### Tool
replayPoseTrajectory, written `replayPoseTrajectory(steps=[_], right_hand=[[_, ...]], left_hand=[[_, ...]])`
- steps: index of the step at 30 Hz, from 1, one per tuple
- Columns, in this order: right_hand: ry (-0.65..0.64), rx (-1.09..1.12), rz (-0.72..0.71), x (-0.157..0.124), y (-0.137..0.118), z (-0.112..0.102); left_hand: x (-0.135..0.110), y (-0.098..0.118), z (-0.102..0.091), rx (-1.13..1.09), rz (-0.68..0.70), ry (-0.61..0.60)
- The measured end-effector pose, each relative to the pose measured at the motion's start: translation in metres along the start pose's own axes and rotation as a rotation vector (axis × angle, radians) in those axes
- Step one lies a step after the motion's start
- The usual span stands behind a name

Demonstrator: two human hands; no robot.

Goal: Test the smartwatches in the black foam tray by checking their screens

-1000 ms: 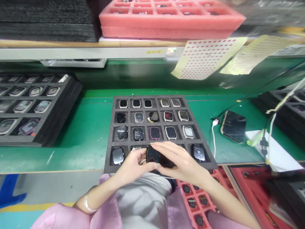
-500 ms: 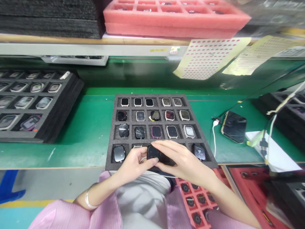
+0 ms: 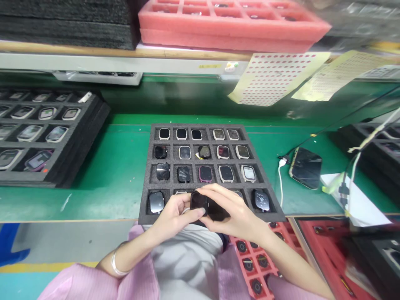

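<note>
Over the front row of a dark grey foam tray (image 3: 144,183), I hold a black smartwatch (image 3: 197,201) without a visible strap. My left hand (image 3: 176,214) is closed on it, with the thumb across the lower part of its screen. My right hand (image 3: 237,212) curves round from the other side, its fingertips at the watch's top edge and its thumb low beside it. The right palm shades a dark area that I cannot make out. Several watch faces sit in the tray's compartments, among them a purple-framed one (image 3: 205,173) and a black one (image 3: 156,201) at front left.
To the left stands a stack of black foam trays (image 3: 84,137) with watches. A dark phone-like device (image 3: 305,167) and a white cable (image 3: 281,183) lie on the right. Pink foam trays are on the shelf (image 3: 231,39) above and by my lap (image 3: 254,266). Sticker sheets (image 3: 278,79) hang from the shelf.
The watch has shifted slightly left and tilted a little between my hands. My left thumb has slid slightly left. The tray's contents look the same.
</note>
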State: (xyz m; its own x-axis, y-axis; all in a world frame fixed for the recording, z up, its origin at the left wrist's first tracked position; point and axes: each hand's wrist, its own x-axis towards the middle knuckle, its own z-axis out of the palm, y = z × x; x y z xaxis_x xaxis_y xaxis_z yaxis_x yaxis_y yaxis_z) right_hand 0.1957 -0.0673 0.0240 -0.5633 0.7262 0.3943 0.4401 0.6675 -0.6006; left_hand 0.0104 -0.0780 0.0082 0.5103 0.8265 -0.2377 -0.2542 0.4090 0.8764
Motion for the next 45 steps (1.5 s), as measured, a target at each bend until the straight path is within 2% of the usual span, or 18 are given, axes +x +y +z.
replayPoseTrajectory(steps=[7, 14, 20, 27, 30, 35, 38, 45], right_hand=[[0.013, 0.039, 0.014, -0.003, -0.003, 0.000], [0.037, 0.024, 0.080, -0.001, -0.003, -0.005], [0.123, 0.128, 0.157, 0.003, -0.001, -0.010], [-0.013, 0.013, 0.067, 0.001, -0.002, -0.012], [-0.060, -0.063, 0.047, 0.000, -0.003, -0.014], [-0.061, -0.134, 0.052, -0.001, -0.004, -0.008], [-0.049, -0.058, 0.062, -0.002, -0.004, -0.004], [0.018, 0.275, 0.044, -0.003, -0.002, 0.002]], left_hand=[[0.001, 0.000, -0.001, 0.025, 0.020, -0.034], [0.005, -0.004, -0.001, 0.113, 0.040, -0.009], [0.007, -0.002, -0.004, 0.035, -0.090, -0.040], [0.008, -0.004, -0.004, 0.045, -0.082, -0.040], [0.009, -0.006, -0.003, 0.075, -0.038, -0.022], [0.005, -0.001, 0.000, 0.092, 0.025, 0.005], [0.002, 0.002, 0.001, 0.097, 0.007, 0.032], [-0.002, 0.000, -0.002, 0.044, 0.012, 0.000]])
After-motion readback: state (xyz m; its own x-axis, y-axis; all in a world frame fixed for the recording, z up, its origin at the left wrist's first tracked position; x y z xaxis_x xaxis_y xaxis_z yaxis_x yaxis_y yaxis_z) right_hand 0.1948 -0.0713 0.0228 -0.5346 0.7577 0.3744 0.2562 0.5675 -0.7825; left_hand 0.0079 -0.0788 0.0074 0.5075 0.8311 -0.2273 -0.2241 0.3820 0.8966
